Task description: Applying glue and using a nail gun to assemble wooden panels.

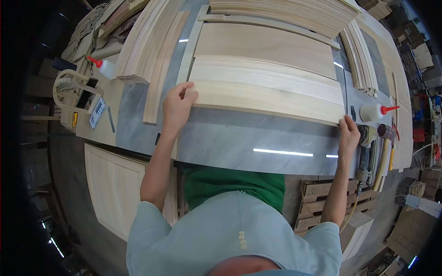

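Note:
My left hand [179,105] pinches the left end of a long pale wooden board [267,103] between thumb and fingers. At the board's near right corner, the fingertips of my right hand [349,136] close on its end. The board lies crosswise along the near edge of a flat wooden panel [264,48]. Beside the panel's left edge runs a narrow wooden strip [189,55], and another strip [271,26] crosses its far side. All of this rests on a grey smooth-topped table [221,138].
Stacked boards [285,13] stand at the back, with more stacks [149,41] at left and slats [361,60] at right. A white glue bottle [372,112] with red tip, a nail gun [366,147] and a mallet [386,133] lie right. Another glue bottle [107,69] lies left.

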Demonstrator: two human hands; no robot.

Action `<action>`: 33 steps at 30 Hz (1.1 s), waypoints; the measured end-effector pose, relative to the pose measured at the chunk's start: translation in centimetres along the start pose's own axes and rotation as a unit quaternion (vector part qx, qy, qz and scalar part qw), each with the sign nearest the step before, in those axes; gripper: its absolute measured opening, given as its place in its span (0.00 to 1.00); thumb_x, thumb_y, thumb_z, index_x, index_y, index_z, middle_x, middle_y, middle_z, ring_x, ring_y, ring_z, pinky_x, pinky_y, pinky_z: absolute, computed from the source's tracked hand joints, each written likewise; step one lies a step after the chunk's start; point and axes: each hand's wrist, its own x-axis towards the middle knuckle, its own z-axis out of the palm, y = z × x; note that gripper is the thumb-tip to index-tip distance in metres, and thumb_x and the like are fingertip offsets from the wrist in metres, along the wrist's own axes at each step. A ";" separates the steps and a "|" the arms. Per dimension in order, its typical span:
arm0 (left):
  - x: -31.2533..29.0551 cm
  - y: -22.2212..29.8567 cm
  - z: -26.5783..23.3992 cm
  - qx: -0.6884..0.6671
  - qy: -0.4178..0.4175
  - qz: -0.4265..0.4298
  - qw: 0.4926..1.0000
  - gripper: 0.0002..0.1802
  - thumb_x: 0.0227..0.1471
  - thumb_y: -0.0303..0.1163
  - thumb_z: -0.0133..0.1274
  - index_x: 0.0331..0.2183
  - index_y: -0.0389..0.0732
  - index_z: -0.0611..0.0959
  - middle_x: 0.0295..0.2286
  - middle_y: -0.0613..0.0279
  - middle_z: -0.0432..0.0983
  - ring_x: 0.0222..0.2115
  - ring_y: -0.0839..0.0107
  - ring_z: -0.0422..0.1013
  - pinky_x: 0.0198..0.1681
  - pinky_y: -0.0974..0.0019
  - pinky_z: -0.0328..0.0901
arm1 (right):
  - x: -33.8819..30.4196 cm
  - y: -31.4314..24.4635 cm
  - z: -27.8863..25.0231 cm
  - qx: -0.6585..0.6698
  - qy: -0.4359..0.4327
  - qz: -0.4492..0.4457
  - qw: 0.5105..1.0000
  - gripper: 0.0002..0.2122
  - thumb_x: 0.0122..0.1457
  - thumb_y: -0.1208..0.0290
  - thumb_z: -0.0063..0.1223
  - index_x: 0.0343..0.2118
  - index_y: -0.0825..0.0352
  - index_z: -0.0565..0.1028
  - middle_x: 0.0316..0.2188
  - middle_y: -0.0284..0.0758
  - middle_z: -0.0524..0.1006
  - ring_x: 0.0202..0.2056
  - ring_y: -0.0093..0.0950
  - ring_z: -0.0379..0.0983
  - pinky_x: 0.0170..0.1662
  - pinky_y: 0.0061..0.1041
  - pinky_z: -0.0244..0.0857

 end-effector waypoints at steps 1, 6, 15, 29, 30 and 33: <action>0.6 0.1 0.1 -0.001 0.001 0.001 1.000 0.19 0.49 0.30 0.54 0.43 0.32 0.77 0.34 0.60 0.77 0.35 0.76 0.72 0.41 0.73 0.65 | 0.4 0.3 0.3 0.000 0.001 -0.001 1.000 0.18 0.55 0.72 0.53 0.47 0.78 0.71 0.39 0.41 0.77 0.39 0.23 0.72 0.45 0.19 0.63; 2.0 0.6 0.0 0.046 0.000 0.007 0.999 0.19 0.47 0.31 0.54 0.42 0.32 0.78 0.33 0.59 0.78 0.34 0.76 0.73 0.39 0.73 0.65 | 1.8 1.2 1.1 0.001 -0.007 0.010 1.000 0.18 0.56 0.72 0.53 0.46 0.78 0.71 0.39 0.41 0.77 0.39 0.23 0.72 0.45 0.19 0.63; 1.3 -0.1 0.1 0.106 0.036 0.030 0.993 0.19 0.45 0.34 0.54 0.40 0.36 0.80 0.28 0.54 0.77 0.33 0.64 0.72 0.38 0.65 0.65 | 0.3 0.7 2.2 -0.033 0.003 -0.028 0.999 0.16 0.56 0.71 0.53 0.45 0.75 0.73 0.36 0.41 0.78 0.38 0.24 0.73 0.44 0.20 0.64; -10.9 0.6 -2.5 0.107 0.032 0.074 0.991 0.18 0.46 0.27 0.55 0.43 0.37 0.77 0.41 0.50 0.73 0.42 0.56 0.68 0.47 0.61 0.62 | -9.8 0.7 -4.7 -0.017 0.040 0.031 0.999 0.16 0.58 0.72 0.51 0.47 0.74 0.72 0.43 0.39 0.75 0.44 0.24 0.70 0.49 0.20 0.61; -12.1 0.5 -2.6 0.115 0.025 0.064 0.991 0.18 0.46 0.26 0.55 0.43 0.36 0.77 0.42 0.51 0.73 0.42 0.57 0.68 0.47 0.62 0.62 | -11.0 1.7 -5.0 0.009 0.046 0.039 0.998 0.15 0.58 0.73 0.51 0.47 0.74 0.72 0.43 0.38 0.75 0.44 0.23 0.70 0.49 0.20 0.61; -14.3 0.5 -2.8 0.134 -0.002 0.034 0.990 0.18 0.46 0.25 0.55 0.43 0.35 0.77 0.44 0.51 0.72 0.42 0.58 0.67 0.47 0.62 0.62 | -13.5 3.2 -5.7 0.051 0.058 0.069 0.995 0.14 0.59 0.74 0.50 0.46 0.74 0.72 0.42 0.38 0.75 0.43 0.23 0.70 0.49 0.20 0.61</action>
